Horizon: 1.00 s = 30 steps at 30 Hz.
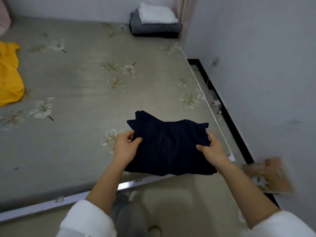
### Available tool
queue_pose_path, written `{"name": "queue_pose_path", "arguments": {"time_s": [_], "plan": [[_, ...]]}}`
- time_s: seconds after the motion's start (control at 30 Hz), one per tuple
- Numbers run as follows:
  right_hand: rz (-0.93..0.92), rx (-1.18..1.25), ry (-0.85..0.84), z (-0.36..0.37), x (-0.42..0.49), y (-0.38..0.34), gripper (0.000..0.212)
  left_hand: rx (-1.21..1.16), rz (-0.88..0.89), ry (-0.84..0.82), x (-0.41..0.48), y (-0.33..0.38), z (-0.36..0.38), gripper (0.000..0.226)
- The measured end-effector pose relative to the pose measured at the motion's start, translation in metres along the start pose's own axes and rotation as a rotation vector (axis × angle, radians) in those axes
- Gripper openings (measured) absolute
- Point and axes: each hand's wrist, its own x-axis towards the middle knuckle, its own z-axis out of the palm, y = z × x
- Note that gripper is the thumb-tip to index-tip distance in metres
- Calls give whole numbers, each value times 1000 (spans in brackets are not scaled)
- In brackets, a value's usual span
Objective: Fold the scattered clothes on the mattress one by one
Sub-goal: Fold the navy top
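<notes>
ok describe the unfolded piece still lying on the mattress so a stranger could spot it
Take the grey flowered mattress that fills the view. At its left edge, away from the navy garment near the front, lies a crumpled yellow garment, half out of frame. It alone is yellow and loose; the pile in the far corner is folded, white, grey and black.

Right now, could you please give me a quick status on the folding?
Left hand and right hand pinch the dark navy garment, partly folded, near mattress edge. Yellow garment lies loose, far left. Nothing blocking.
</notes>
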Motion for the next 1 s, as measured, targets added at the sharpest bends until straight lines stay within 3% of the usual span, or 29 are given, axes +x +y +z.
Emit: {"name": "queue_pose_path", "arguments": {"time_s": [0.33, 0.83, 1.0], "plan": [[-59, 70, 77, -147, 45, 29, 54, 109, 155, -102, 13, 100, 135, 5], [-157, -92, 27, -342, 264, -3, 57, 48, 133, -101, 148, 241, 355, 8], [-164, -145, -21, -387, 346, -12, 59, 49, 113, -16, 183, 274, 412, 3]]}}
